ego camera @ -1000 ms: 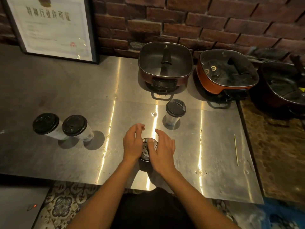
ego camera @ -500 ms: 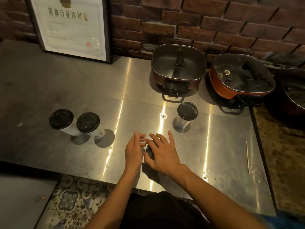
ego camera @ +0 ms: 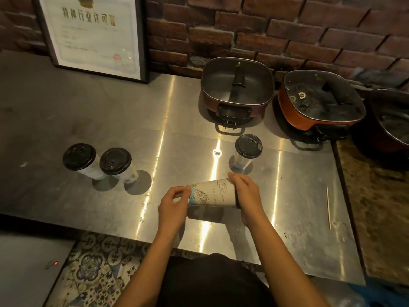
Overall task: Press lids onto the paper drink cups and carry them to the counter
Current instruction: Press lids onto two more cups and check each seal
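Head view shows your left hand [ego camera: 173, 206] and right hand [ego camera: 245, 196] gripping the sideways paper cup [ego camera: 212, 192], lid [ego camera: 237, 199] end right. You are likely checking the lid. Next, stand it up gently.

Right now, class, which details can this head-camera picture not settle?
- Black lid of the sideways white paper cup: the right hand hides its seating.
- Framed certificate: top cut off; small print unreadable.
- Dark pot: cropped at right edge.

A steel counter [ego camera: 110, 120] carries two lidded cups [ego camera: 97, 162] at left, one lidded cup [ego camera: 245, 151] mid-frame, three electric pots [ego camera: 236, 94] upper right, and a skewer [ego camera: 328, 207] at right.
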`<action>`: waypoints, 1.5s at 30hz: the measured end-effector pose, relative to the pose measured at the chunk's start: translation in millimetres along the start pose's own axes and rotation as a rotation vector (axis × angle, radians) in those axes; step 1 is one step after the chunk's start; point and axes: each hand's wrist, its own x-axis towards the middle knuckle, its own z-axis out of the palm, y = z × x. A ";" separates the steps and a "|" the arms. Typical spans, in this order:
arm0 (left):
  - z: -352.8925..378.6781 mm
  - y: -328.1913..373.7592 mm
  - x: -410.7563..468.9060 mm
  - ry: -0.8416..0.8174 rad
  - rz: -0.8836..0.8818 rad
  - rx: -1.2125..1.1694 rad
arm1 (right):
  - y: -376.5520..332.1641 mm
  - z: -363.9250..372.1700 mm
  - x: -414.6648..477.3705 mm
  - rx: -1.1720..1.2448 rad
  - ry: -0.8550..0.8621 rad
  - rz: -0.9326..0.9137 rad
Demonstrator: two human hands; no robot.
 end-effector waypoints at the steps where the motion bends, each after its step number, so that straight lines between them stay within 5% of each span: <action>1: -1.4 1.3 -2.0 -0.034 -0.017 -0.016 | 0.4 -3.1 -4.0 0.062 -0.010 0.034; 7: -3.4 15.3 -8.0 -0.202 -0.106 -0.080 | -0.4 -14.9 -22.8 0.190 -0.040 0.091; 17: -13.3 20.8 -6.2 -0.329 -0.005 -0.095 | 1.1 -18.0 -28.1 0.208 -0.079 0.054; 32: -23.5 26.2 -5.6 -0.328 -0.012 -0.013 | 3.7 -9.8 -31.9 0.215 -0.071 0.012; 45: -30.9 34.0 -11.0 -0.422 -0.096 -0.167 | 0.8 -9.9 -37.8 0.205 -0.055 0.018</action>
